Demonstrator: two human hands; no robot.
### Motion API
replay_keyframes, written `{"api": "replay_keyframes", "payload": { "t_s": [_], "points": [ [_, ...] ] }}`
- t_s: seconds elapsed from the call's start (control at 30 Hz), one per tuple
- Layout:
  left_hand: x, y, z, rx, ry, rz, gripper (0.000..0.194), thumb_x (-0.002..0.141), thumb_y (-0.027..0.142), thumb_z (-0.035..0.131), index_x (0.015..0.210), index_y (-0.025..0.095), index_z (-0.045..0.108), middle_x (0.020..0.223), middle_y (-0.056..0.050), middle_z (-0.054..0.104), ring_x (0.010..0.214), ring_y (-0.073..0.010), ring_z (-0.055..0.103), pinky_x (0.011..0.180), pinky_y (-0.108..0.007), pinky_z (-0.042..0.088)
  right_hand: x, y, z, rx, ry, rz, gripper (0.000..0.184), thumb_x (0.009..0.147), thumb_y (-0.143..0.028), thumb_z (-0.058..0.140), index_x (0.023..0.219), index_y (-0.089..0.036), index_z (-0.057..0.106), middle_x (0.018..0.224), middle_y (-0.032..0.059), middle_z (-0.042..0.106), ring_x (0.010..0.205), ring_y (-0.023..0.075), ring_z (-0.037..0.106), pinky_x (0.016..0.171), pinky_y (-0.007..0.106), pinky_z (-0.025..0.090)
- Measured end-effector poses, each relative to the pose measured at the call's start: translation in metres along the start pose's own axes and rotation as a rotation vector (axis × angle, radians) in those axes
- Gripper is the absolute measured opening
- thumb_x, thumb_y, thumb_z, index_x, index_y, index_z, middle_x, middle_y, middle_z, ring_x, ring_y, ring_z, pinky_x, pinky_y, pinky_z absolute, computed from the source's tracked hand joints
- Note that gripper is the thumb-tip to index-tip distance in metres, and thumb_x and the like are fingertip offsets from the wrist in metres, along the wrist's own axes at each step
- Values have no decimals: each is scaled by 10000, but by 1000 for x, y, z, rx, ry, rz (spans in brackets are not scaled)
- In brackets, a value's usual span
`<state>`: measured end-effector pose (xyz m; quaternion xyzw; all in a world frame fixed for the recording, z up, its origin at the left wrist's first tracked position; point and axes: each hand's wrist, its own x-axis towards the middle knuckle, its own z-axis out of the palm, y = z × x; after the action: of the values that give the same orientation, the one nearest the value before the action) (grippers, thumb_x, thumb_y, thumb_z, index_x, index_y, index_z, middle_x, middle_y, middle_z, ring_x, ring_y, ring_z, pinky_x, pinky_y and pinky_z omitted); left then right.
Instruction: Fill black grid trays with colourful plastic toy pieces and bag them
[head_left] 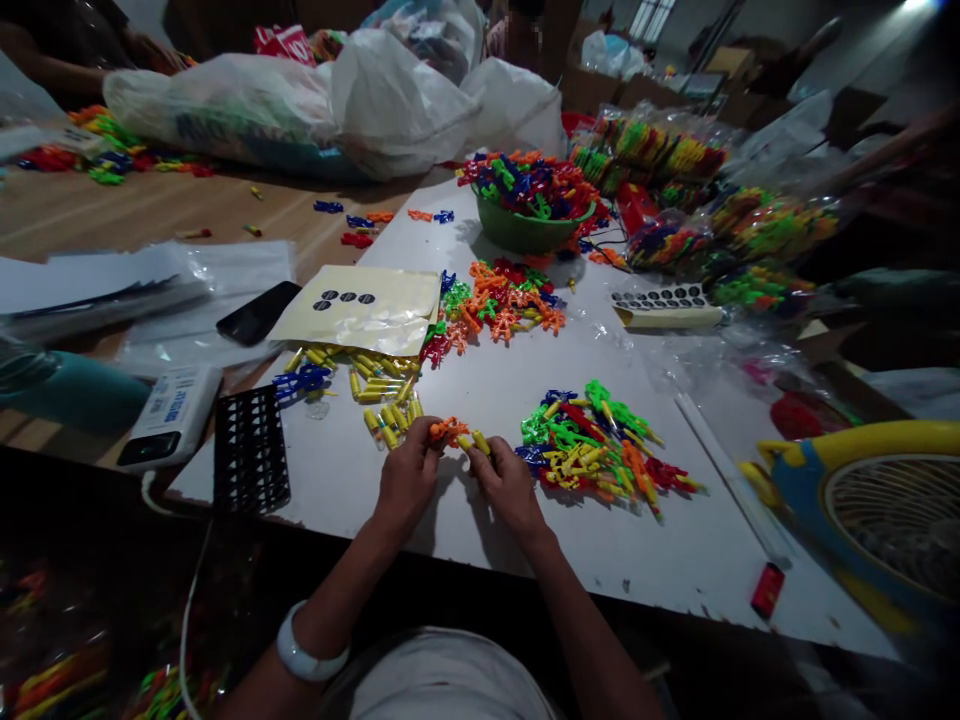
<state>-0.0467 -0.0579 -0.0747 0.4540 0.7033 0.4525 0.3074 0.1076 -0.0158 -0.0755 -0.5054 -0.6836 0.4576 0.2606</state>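
Your left hand [409, 475] has the orange figure [448, 430] pinched in its fingertips, just over the table [570, 565]. Looks like light, stiff plastic, thin limbs that may bend or snag; best held by the body. Your right hand [514, 490] pinches a yellow tube [481, 442]: likely light, smooth, apt to roll or slip, so take it round the barrel. Whether the two pieces are joined, can't tell.

Edges and room, left to right: the power bank [171, 415] and black tray [251, 450] sit by the near edge, left of you. Loose yellow tubes [384, 388] lie just beyond your left hand, easy to knock. White tabletop shows between your right hand and the mixed pile [592, 445], and in front of that pile; its sticking-out ends could catch your sleeve or wrist. The rod [724, 475] and fan [885, 500] bound your right side.
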Motion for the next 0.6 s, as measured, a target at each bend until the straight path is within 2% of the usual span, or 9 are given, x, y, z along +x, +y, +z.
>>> {"api": "replay_keyframes", "payload": {
  "t_s": [0.1,0.23,0.37,0.47,0.53,0.6],
  "points": [
    [-3,2,-1,105,27,34,203,900,305,474,1071,253,569,898,-15,718,804,-210,694,696,-308,484,-3,-4,2,-26,15,-12,272,936,-437,466,792,-214,526,657,-25,574,591,140,521,565,248,376],
    [-7,1,2,69,51,27,203,900,339,491,1067,249,564,943,-25,727,840,-219,705,705,-304,489,-7,-5,9,-244,157,-257,119,918,-226,441,887,-198,552,840,47,621,779,183,579,714,284,438],
    [-9,0,2,72,95,22,234,877,360,533,1076,245,577,950,-37,728,845,-238,704,712,-323,492,-6,-4,15,-396,219,-374,203,900,-123,372,930,-188,562,877,85,621,853,215,575,769,321,456],
    [-4,5,-4,-64,63,25,237,851,387,590,1032,233,591,903,-23,723,828,-222,700,732,-319,507,-2,-5,14,-268,222,-309,155,904,-162,397,888,-201,547,847,58,616,817,199,572,743,308,455],
    [2,8,-7,-286,-23,-9,269,830,423,628,993,211,591,899,-20,715,811,-203,696,753,-321,534,1,-5,12,-81,154,-188,89,893,-223,461,823,-214,515,750,5,589,716,167,563,664,269,441],
    [7,11,-6,-481,-95,-71,323,805,451,659,975,187,586,914,-28,707,784,-188,691,747,-326,560,3,-4,9,44,76,-82,111,872,-283,515,783,-222,489,656,-39,547,624,143,537,594,243,409]
  ]
}}
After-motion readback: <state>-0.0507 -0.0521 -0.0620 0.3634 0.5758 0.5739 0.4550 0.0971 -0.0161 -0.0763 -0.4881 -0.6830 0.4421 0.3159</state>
